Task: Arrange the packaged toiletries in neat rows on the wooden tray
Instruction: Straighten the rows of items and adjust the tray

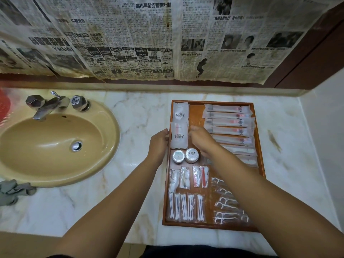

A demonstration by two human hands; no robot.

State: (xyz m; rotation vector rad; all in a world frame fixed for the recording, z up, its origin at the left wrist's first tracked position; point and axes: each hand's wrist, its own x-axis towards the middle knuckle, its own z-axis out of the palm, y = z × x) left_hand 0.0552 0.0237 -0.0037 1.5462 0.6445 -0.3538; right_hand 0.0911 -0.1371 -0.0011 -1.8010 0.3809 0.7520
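Note:
A wooden tray (pixel 259 138) lies on the marble counter. At its back left are two white sachets, one (pixel 179 112) behind the other (pixel 178 136). My left hand (pixel 159 144) pinches the nearer sachet's left edge at the tray's rim. My right hand (pixel 202 141) has curled fingers at its right edge. Toothbrush packets (pixel 228 123) form a column on the right. Two round soaps (pixel 185 156) sit below the sachets. Nearer me lie small clear packets (pixel 184 176), cotton swab packets (pixel 186 207) and floss picks (pixel 225 202), partly under my right forearm.
A tan oval sink (pixel 55 146) with a chrome faucet (pixel 46 107) fills the counter's left side. A grey cloth (pixel 11 190) lies at its front left and a red object (pixel 4 107) behind it. Newspaper covers the back wall (pixel 149 43). A white wall (pixel 323 127) closes the right.

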